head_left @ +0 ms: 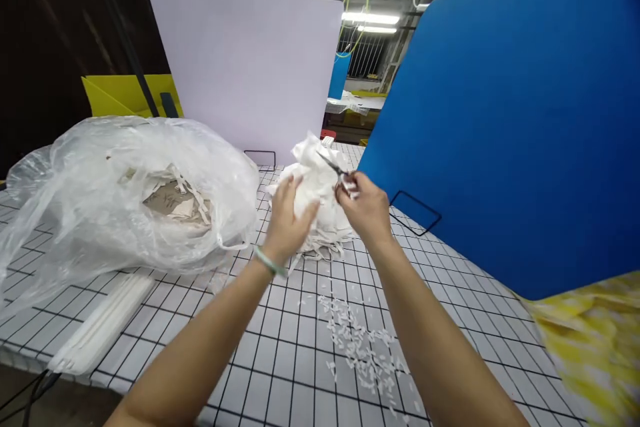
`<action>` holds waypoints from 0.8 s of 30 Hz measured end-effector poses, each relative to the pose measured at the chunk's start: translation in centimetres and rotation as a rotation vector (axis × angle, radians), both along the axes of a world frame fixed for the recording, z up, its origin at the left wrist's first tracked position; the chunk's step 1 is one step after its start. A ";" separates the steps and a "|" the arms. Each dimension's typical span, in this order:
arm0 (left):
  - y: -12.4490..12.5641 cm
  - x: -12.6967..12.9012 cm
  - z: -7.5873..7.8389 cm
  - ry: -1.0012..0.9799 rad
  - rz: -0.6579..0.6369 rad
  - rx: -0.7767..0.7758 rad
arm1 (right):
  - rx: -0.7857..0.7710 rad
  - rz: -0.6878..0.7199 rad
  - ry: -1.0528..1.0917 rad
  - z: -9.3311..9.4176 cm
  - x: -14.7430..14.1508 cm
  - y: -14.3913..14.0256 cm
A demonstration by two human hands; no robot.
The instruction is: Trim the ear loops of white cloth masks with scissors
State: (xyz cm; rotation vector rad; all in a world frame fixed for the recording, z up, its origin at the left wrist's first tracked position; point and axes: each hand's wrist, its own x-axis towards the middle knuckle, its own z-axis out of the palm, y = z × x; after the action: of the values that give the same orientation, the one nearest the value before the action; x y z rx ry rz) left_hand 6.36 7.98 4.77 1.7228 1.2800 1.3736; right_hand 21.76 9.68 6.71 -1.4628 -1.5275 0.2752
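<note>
Trimming in progress: left hand (287, 217) closes its grip on the white fabric piece (315, 183); right hand (367, 207), at three o'clock, clasps small scissors (334, 167), needing blades aligned on the edge.

We see a grid-lined counter (300, 347) with a pale lilac board (245, 67) and a blue board (505, 127) standing on it, dark walls behind, and bright tube lights (371, 19) glowing overhead.
</note>
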 end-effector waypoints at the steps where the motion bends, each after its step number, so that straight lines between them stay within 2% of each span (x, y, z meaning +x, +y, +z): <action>1: -1.0 0.5 -1.6 -0.026 -0.053 -0.058 | -0.091 0.065 0.042 -1.5 -0.1 -1.1; 3: -3.8 1.1 -5.2 -0.175 -0.192 -0.246 | -0.307 0.262 0.124 -5.1 -1.0 -4.7; 4: -5.2 1.2 -6.9 -0.264 -0.234 -0.345 | -0.380 0.305 0.127 -7.0 -1.6 -6.8; 6: -7.8 1.4 -9.7 -0.383 -0.277 -0.499 | -0.471 0.284 0.111 -10.1 -2.6 -10.8; 8: -9.8 1.4 -11.4 -0.390 -0.279 -0.579 | -0.489 0.248 0.034 -12.2 -2.9 -14.0; 11: -11.7 1.4 -12.7 -0.348 -0.265 -0.630 | -0.360 0.228 -0.160 -14.2 -2.2 -16.8; 15: -13.5 0.9 -13.5 -0.293 -0.236 -0.645 | -0.162 0.210 -0.319 -15.7 -1.1 -18.9; 19: -16.7 -1.0 -14.2 -0.226 -0.003 -0.557 | -0.068 0.197 -0.401 -16.3 -0.2 -20.0; 22: -18.3 -2.8 -14.5 -0.150 0.100 -0.465 | -0.032 0.333 -0.389 -15.2 -1.0 -18.6; 24: -17.7 -4.6 -14.1 -0.084 0.169 -0.305 | 0.011 0.473 -0.300 -13.4 -3.6 -16.6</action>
State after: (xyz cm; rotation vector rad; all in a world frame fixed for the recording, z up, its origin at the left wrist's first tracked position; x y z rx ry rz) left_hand 1.79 -9.68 -9.31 1.3642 1.5274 1.2510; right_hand 18.18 -6.93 -6.74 -1.1533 -2.1122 0.3351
